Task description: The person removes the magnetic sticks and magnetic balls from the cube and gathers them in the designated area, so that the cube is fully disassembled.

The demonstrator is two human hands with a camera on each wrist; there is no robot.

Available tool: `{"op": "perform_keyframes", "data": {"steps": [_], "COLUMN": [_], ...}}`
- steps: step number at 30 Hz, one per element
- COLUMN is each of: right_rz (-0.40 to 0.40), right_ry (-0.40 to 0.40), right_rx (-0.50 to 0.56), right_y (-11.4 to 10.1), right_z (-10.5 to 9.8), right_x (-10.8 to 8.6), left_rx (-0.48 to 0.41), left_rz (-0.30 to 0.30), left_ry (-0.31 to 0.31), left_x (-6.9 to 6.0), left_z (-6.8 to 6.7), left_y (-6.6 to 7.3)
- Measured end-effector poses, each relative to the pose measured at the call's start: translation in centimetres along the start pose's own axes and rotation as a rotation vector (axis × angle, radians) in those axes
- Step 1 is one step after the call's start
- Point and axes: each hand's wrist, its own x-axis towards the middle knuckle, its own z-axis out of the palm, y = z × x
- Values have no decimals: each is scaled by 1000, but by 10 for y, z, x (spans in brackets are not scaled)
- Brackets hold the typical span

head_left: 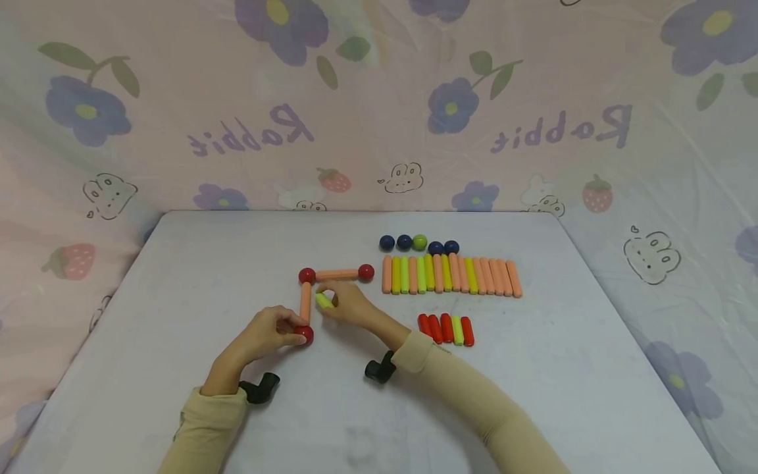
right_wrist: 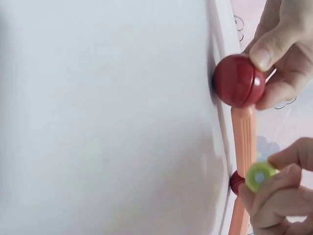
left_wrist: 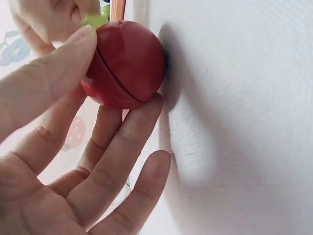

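My left hand (head_left: 266, 334) pinches a red ball (left_wrist: 129, 66) between thumb and fingers, low on the white table. This ball touches the near end of an orange stick (head_left: 305, 303). At the stick's far end sits a second red ball (head_left: 306, 276), from which another orange stick (head_left: 337, 274) runs right to a third red ball (head_left: 366, 272). Inside this corner, my right hand (head_left: 351, 305) holds a short yellow-green stick (head_left: 324, 300) by its fingertips. Its end, with a pale grey round centre, shows in the right wrist view (right_wrist: 259, 177).
Right of the hands lies a row of orange, yellow and green sticks (head_left: 438, 273). Behind it are several dark blue balls (head_left: 404, 242) and a green ball (head_left: 419, 241). Short red sticks (head_left: 447, 327) and a short yellow-green one (head_left: 457, 330) lie nearer, beside the right sleeve.
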Motion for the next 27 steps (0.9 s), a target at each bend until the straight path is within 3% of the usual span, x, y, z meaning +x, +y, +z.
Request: {"op": "perform_keyframes", "data": {"steps": [6, 12, 20, 27], "right_rz": [91, 106, 159, 167], "right_ry": [-52, -57, -34, -28], "right_rx": [120, 172, 172, 111], "right_y": [10, 24, 47, 63], "right_z": [-4, -13, -34, -48], "right_x": [-20, -41, -66, -79], "left_rx": [22, 15, 16, 4], "left_rz": [3, -7, -9, -19], "left_ry": [10, 9, 6, 1], "left_x": [0, 0, -1, -1], "left_z": [0, 1, 1, 1], "left_y": [0, 1, 1, 0]}}
